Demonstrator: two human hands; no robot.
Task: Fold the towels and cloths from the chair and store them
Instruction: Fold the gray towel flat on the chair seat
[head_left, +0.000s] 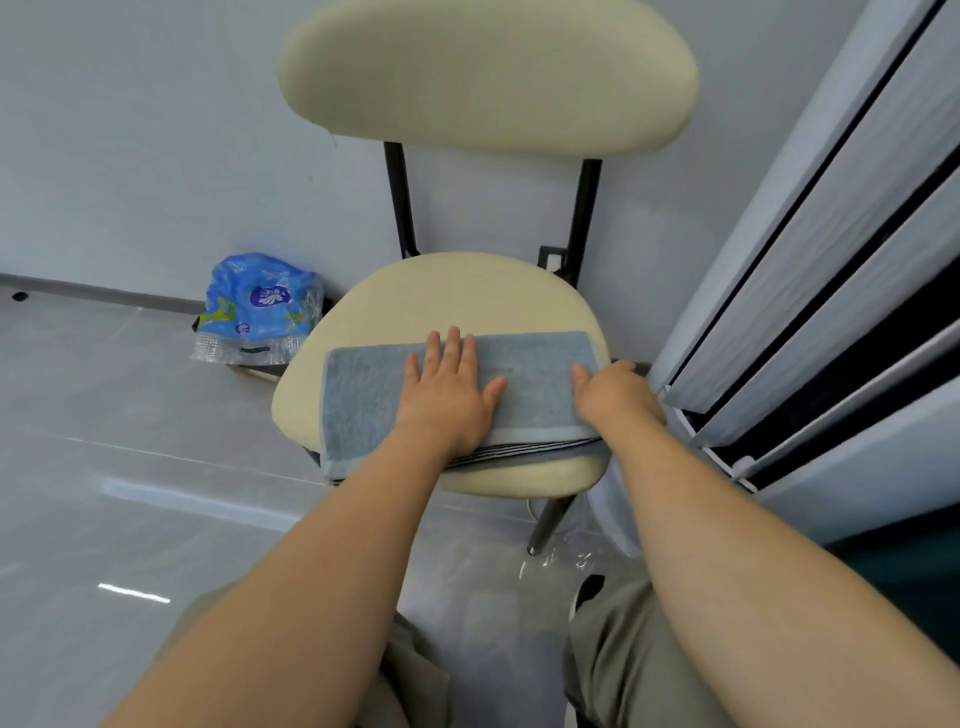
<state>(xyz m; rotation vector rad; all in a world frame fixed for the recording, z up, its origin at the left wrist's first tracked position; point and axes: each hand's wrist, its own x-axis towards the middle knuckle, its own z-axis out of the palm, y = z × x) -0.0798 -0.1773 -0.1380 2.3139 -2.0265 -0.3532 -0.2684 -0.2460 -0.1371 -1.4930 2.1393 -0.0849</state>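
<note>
Head view: folded grey-blue terry towel (530, 374) on cream padded chair seat (457, 291); left grip (447, 395) flat on it, right grip (613, 392) clutches its right end, fingertips hidden; blue plastic pack (254, 306) on floor beside chair

A pale grey wall (130, 130) fills the background and meets a glossy floor (104, 467) of large light tiles, which catch bright streaks of reflected light. A dark baseboard (104, 293) runs along the join, with a small black object (20, 296) just beside it at the far left. A crumpled blue plastic package (257, 306) with clear ends lies on the floor against the wall. Low on the wall sits a dark-framed socket (553, 258). On the right stand tall white panels (857, 208), tilted in the view, with dark gaps between them. A scrap of clear plastic film (550, 564) lies on the floor near their base.
</note>
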